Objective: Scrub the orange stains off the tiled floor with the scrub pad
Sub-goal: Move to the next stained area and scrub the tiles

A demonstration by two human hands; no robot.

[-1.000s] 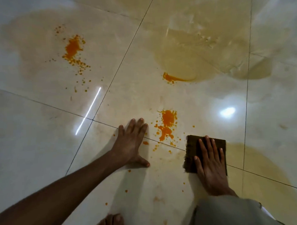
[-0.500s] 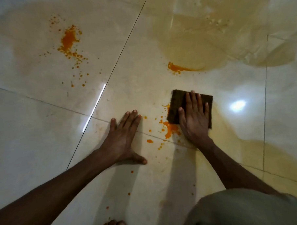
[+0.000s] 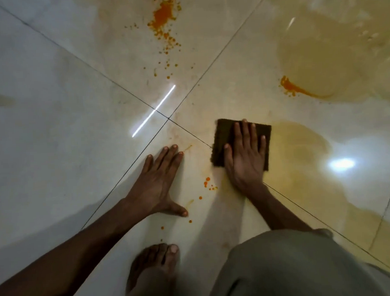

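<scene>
Scrub pad (dark, square) lies under flat right hand; left hand spread just beside it.

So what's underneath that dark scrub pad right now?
The scrub pad lies flat on the tiled floor, pressed by the right hand, over a grout line. Whether any orange stain remains beneath it is hidden. Small orange specks show just beside it.

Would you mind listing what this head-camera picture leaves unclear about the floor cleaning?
- Floor under the dark brown rectangular scrub pad: hidden by the pad and the right hand; any remaining stain there is unknowable.
- Yellowish wet puddle: cut off by the right edge.
- Tile beneath the left hand: covered.
- Person's grey garment: hides the near floor.
</scene>
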